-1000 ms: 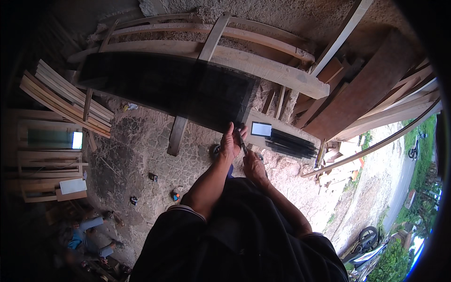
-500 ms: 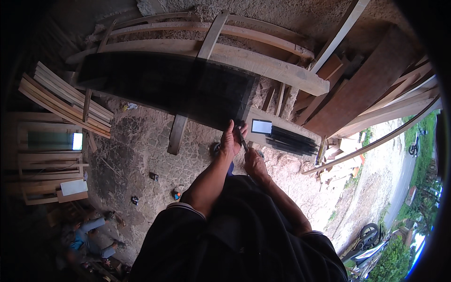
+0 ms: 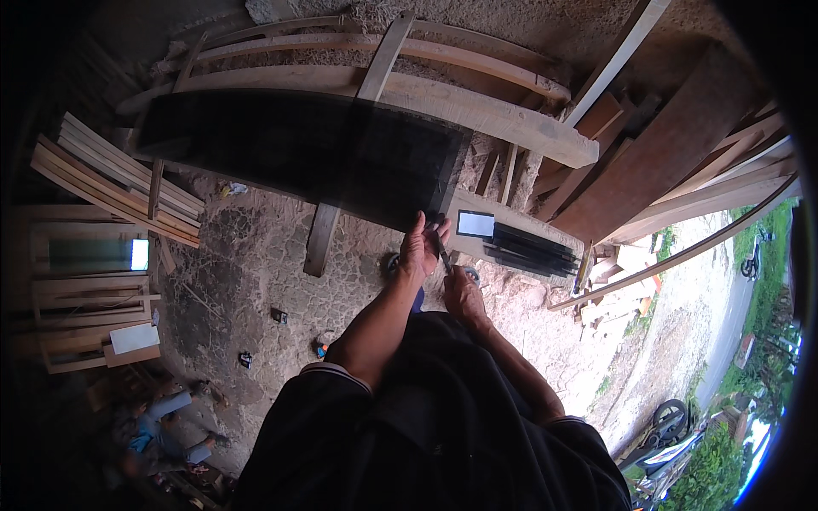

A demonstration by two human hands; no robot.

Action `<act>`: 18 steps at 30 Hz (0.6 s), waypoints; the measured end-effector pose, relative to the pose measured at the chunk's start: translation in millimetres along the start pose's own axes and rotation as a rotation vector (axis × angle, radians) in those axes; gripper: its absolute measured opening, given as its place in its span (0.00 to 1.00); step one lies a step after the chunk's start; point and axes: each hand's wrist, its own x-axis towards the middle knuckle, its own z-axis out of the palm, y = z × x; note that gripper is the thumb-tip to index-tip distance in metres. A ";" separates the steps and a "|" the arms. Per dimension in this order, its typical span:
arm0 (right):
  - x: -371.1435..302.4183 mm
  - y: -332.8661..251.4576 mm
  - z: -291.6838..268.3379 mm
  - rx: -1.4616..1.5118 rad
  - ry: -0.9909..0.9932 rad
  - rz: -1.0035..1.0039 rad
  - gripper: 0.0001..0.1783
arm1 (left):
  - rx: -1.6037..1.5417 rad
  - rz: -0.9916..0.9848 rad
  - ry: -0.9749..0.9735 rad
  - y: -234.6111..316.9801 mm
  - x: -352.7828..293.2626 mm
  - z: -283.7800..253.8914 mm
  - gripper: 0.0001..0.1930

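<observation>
My left hand is in front of the near right corner of a dark, see-through panel, thumb up and fingers curled. What it holds is too small and dark to make out. Just right of it, my right hand is closed round the lower end of a slim dark tool, whose other end reaches the left fingers; its kind does not show. The panel lies across a slanting wooden bar and a long plank.
Right of the panel, a white rectangle with a dark border and several black strips lie on a board. Long timbers run behind. Stacked slats stand left. Another person sits lower left. A motorbike is outside, lower right.
Very little differs: both hands and the slim tool keep nearly the same place and grip. The whole view has shifted slightly.
</observation>
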 end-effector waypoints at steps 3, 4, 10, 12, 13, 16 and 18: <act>-2.0 -5.5 -1.1 -0.006 0.027 -0.020 0.14 | 0.032 -0.004 0.003 2.0 -0.4 -1.9 0.32; -3.2 -3.9 3.3 -0.017 0.046 -0.023 0.15 | 0.042 -0.011 -0.001 2.3 0.5 -2.4 0.32; -1.5 -1.1 16.8 -0.024 0.087 -0.043 0.17 | 0.081 -0.022 0.016 9.8 -5.6 2.9 0.31; -1.5 -5.8 14.3 -0.024 0.064 -0.017 0.17 | 0.103 -0.016 0.016 11.3 -7.2 4.3 0.30; -1.5 -6.9 14.3 -0.024 0.063 -0.017 0.17 | 0.105 -0.023 0.016 12.2 -7.8 5.1 0.30; -1.2 -8.7 15.6 -0.026 0.062 -0.015 0.17 | 0.102 -0.044 0.012 14.4 -6.6 3.6 0.30; -1.6 -8.5 17.4 -0.031 0.061 -0.010 0.17 | 0.088 -0.060 0.012 14.2 -5.5 0.4 0.31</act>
